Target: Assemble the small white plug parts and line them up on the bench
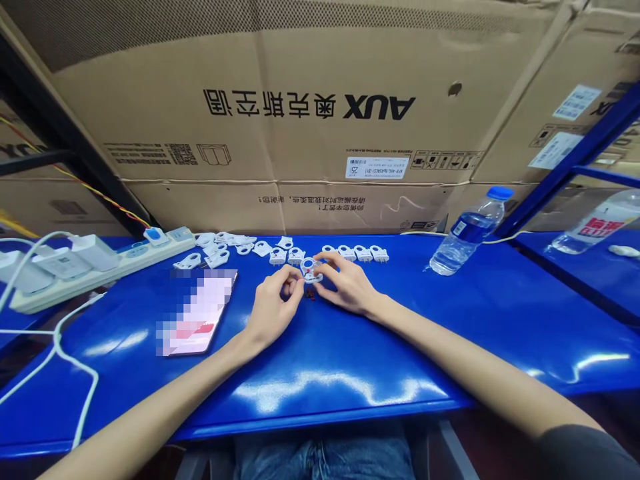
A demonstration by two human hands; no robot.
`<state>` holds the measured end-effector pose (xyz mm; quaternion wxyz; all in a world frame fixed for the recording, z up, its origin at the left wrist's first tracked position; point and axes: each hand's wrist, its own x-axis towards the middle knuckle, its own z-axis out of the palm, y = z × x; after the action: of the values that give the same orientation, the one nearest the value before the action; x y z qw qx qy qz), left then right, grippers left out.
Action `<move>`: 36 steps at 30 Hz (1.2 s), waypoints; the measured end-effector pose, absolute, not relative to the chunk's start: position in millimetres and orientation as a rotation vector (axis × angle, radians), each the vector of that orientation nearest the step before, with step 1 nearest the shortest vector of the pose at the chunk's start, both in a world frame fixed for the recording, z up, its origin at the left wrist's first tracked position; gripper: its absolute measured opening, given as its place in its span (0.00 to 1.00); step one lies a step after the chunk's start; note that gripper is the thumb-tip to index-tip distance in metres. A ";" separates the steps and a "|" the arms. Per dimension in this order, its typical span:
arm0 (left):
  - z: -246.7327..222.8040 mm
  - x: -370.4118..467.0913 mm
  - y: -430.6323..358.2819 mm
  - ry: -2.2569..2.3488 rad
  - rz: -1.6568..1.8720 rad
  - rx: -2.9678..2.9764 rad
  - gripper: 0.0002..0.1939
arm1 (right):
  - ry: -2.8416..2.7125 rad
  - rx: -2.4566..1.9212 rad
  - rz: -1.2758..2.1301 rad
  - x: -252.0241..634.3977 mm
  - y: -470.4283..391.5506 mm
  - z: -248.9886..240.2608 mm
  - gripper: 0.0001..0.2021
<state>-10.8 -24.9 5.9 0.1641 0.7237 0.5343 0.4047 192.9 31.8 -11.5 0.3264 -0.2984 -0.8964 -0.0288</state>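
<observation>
Near the middle of the blue table (350,347), my right hand (345,283) grips a small white ring-handled plug piece (311,269) between thumb and fingers. My left hand (277,300) is closed at the left side of that piece, its thumb and fingertips pressed together; whatever it pinches is too small to make out. Small dark red bits (310,294) lie on the table just below the piece. Similar white plugs (363,253) stand in a row behind my right hand, and a loose pile of white pieces (233,241) lies farther left.
A phone (213,320) lies left of my left hand. Beyond it is a white power strip (145,257) with chargers and cables (65,347). A water bottle (467,233) leans at the right; another (597,220) is beyond a blue frame. Cardboard boxes (300,53) wall the back.
</observation>
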 end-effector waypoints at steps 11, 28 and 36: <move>-2.6 -20.5 -19.8 1.480 0.869 2.406 0.08 | -2.154 -1.018 -0.055 192.0 40.8 -16.1 0.07; 0.7 -24.6 -19.3 1.545 0.707 2.561 0.07 | -2.149 -1.087 -0.049 186.7 53.8 -15.7 0.06; 2.6 -22.9 -21.4 1.639 0.700 2.510 0.05 | -2.190 -1.177 0.023 174.9 71.5 -15.4 0.07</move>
<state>-22.9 -21.4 2.6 0.0314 0.8150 0.5321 0.2274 174.9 71.5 -15.4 0.3218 -0.4483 -0.8339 0.0089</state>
